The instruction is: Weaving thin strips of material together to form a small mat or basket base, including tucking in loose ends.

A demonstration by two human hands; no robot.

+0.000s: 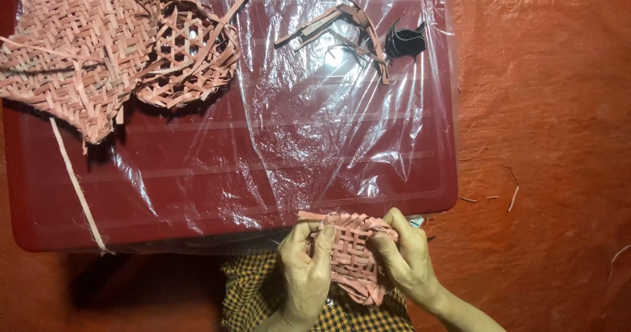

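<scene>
Above both hands lies the dark red flat plastic table top (79, 207), the biggest thing here, and a clear crinkled plastic sheet (296, 141) covers most of it. Around the table is the orange-red rough floor (545, 108), which extends far to the right of the right hand.

Far up and to the left of the left hand rests a wide pinkish woven mat of flat strips (66, 49). Just beside it, touching its right edge, is a smaller open-weave round piece of the same pink strips (187, 49). Straight above the hands, at the far side of the table, there is a loose bundle of pink strips (342, 29), and a small black object (404, 41) lies next to it on the right; I cannot tell what it is.

Below the hands a checked yellow-and-black cloth (253, 292) is visible.

Between the two hands is the small pinkish woven piece (351, 253), held at the near edge of the table. The left hand (303, 273) is curled around its left side, thumb on the front. The right hand (407, 256) grips the right side, fingers bent closed on the weave.
</scene>
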